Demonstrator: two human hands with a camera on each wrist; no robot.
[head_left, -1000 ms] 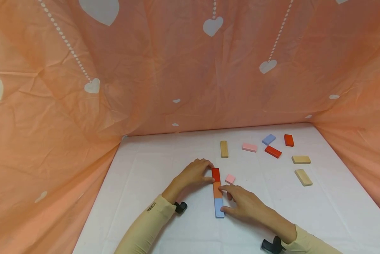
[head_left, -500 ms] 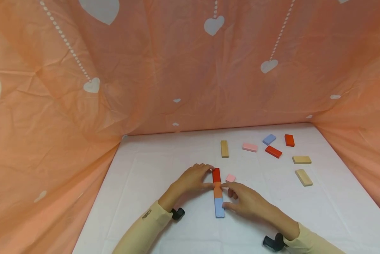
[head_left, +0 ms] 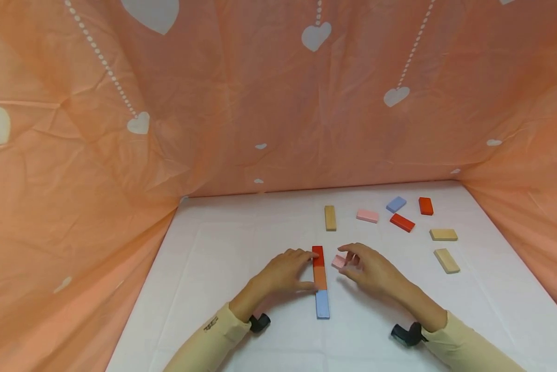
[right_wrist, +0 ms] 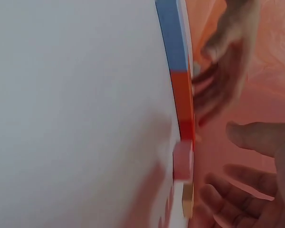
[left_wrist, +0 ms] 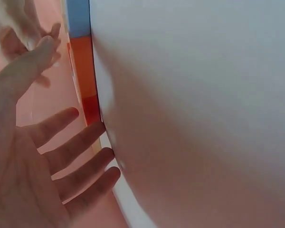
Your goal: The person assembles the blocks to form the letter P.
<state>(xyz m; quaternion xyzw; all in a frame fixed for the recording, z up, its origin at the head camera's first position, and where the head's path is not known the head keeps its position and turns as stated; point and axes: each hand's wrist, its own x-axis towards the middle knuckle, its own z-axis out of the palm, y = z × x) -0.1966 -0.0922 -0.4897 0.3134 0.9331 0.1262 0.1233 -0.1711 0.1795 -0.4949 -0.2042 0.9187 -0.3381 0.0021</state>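
Note:
A red block (head_left: 319, 261), an orange block (head_left: 320, 278) and a blue block (head_left: 322, 305) lie end to end in one straight row on the white-covered table. On the row's left side is my left hand (head_left: 282, 273), fingertips over the red block and thumb by the orange one. Its fingers look straight and spread in the left wrist view. My right hand (head_left: 376, 269) is over a small pink block (head_left: 337, 262) just right of the row, thumb and fingers spread apart around it. The right wrist view shows the pink block (right_wrist: 183, 160) outside the fingers.
Farther back lie a plain wood block (head_left: 330, 218), a longer pink block (head_left: 367, 216) and a blue block (head_left: 396, 204). Two red blocks (head_left: 402, 222) and two more wood blocks (head_left: 443, 235) sit to the right. An orange heart-patterned curtain (head_left: 278, 103) surrounds the table.
My right hand has left the row and moved right and away from me to the small pink block. My left hand has slid slightly toward me along the row.

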